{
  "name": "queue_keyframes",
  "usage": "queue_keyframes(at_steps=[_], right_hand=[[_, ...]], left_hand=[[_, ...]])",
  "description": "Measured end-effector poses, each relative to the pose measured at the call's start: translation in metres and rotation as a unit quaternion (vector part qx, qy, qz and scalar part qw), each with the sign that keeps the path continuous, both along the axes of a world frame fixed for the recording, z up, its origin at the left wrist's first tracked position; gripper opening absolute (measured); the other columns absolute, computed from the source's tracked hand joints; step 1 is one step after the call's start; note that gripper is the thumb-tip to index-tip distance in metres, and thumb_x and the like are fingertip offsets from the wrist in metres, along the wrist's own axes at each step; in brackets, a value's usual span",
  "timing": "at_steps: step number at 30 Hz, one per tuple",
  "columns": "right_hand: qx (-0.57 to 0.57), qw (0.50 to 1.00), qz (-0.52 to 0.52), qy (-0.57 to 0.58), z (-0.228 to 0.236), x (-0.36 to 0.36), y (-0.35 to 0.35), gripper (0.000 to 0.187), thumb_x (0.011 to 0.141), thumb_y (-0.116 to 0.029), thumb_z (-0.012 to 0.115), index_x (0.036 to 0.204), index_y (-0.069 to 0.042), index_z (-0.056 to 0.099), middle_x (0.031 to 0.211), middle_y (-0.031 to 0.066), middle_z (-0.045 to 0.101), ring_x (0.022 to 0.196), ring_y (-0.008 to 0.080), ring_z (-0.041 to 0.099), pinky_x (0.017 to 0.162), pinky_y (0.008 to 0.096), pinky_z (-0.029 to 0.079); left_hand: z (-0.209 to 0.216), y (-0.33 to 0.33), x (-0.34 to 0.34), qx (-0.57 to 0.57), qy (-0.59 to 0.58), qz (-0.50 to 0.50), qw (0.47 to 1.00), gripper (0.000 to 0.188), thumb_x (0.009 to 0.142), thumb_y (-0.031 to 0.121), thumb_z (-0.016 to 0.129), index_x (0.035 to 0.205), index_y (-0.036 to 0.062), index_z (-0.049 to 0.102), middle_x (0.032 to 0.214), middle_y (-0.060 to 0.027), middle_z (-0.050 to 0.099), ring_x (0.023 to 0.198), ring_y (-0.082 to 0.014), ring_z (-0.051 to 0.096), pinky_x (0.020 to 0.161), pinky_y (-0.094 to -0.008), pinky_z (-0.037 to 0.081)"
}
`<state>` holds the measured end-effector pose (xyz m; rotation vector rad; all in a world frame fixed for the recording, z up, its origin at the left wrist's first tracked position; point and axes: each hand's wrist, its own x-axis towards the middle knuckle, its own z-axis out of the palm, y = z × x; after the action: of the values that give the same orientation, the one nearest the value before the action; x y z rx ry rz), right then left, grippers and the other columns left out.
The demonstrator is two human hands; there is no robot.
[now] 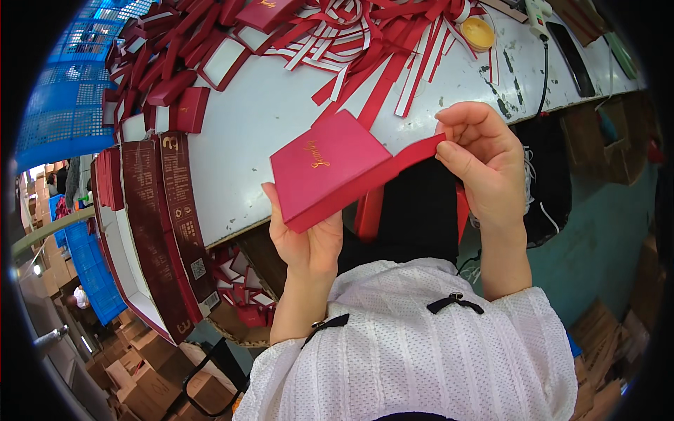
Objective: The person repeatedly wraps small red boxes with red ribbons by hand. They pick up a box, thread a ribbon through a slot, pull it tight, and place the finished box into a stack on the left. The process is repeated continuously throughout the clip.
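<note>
My left hand (307, 242) holds a red gift box (330, 165) with small gold lettering on its lid, gripping it from below and at its left side. The box is tilted over the near edge of the table. From its right side a red ribbon strip (420, 151) runs out to my right hand (484, 154). Thumb and forefinger of that hand pinch the strip's free end. The palm side of my left hand is partly hidden by the box.
Loose red and white ribbon strips (382, 52) lie across the table (246, 140). Red boxes (172, 88) are heaped at the far left, above a dark red carton (168, 224). A yellow round tub (477, 34) and a black phone (570, 59) sit toward the far right.
</note>
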<state>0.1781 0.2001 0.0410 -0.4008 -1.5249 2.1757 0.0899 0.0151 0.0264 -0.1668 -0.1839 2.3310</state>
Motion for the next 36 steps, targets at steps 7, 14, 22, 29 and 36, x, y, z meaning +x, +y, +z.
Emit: queue_keyframes(at_steps=[7, 14, 22, 29, 36], right_hand=[[0.212, 0.977, -0.016, 0.029, 0.003, -0.008, -0.025, 0.025, 0.073, 0.006, 0.059, 0.095, 0.000, 0.050, 0.077, 0.0049, 0.057, 0.070, 0.0087, 0.057, 0.065, 0.0210, 0.046], [0.233, 0.972, 0.014, -0.018, 0.015, -0.002, -0.034, 0.030, 0.070, 0.009, 0.062, 0.094, 0.000, 0.046, 0.077, 0.0058, 0.057, 0.072, 0.0107, 0.056, 0.068, 0.0222, 0.044], [0.187, 0.980, -0.049, -0.056, -0.006, -0.009, -0.027, 0.045, 0.071, -0.003, 0.066, 0.109, -0.002, 0.041, 0.096, 0.0060, 0.051, 0.069, 0.0094, 0.052, 0.062, 0.0200, 0.044], [-0.287, 0.949, 0.095, -0.086, -0.005, -0.007, -0.058, 0.015, 0.083, -0.007, 0.050, 0.093, 0.003, 0.056, 0.082, 0.0006, 0.056, 0.076, 0.0055, 0.051, 0.068, 0.0196, 0.040], [0.292, 0.920, 0.260, -0.041, -0.015, -0.019, -0.047, 0.022, 0.075, -0.006, 0.056, 0.056, -0.001, 0.046, 0.051, 0.0036, 0.042, 0.046, 0.0150, 0.039, 0.045, 0.0298, 0.029]], left_hand=[[-0.023, 0.009, -0.006, -0.103, 0.043, -0.134, 0.985, 0.046, 0.093, 0.034, 0.024, 0.121, 0.0001, 0.039, 0.117, -0.0179, 0.048, 0.106, -0.0308, 0.050, 0.087, -0.0417, 0.045], [-0.028, 0.011, -0.004, -0.116, 0.054, -0.142, 0.982, 0.050, 0.092, 0.034, 0.021, 0.124, -0.0006, 0.036, 0.119, -0.0193, 0.047, 0.107, -0.0322, 0.050, 0.087, -0.0427, 0.045], [-0.034, 0.013, 0.005, -0.121, 0.047, -0.086, 0.988, 0.050, 0.092, 0.037, 0.022, 0.123, -0.0003, 0.037, 0.118, -0.0179, 0.048, 0.103, -0.0298, 0.053, 0.087, -0.0410, 0.044], [-0.049, 0.001, 0.014, -0.451, 0.220, 0.037, 0.864, 0.053, 0.093, 0.043, 0.022, 0.117, 0.0001, 0.043, 0.109, -0.0139, 0.054, 0.098, -0.0218, 0.055, 0.085, -0.0353, 0.044], [-0.007, -0.032, -0.013, -0.514, 0.655, -0.075, 0.549, 0.034, 0.079, 0.018, 0.057, 0.107, 0.0012, 0.046, 0.101, -0.0129, 0.052, 0.092, -0.0189, 0.051, 0.082, -0.0287, 0.039]])
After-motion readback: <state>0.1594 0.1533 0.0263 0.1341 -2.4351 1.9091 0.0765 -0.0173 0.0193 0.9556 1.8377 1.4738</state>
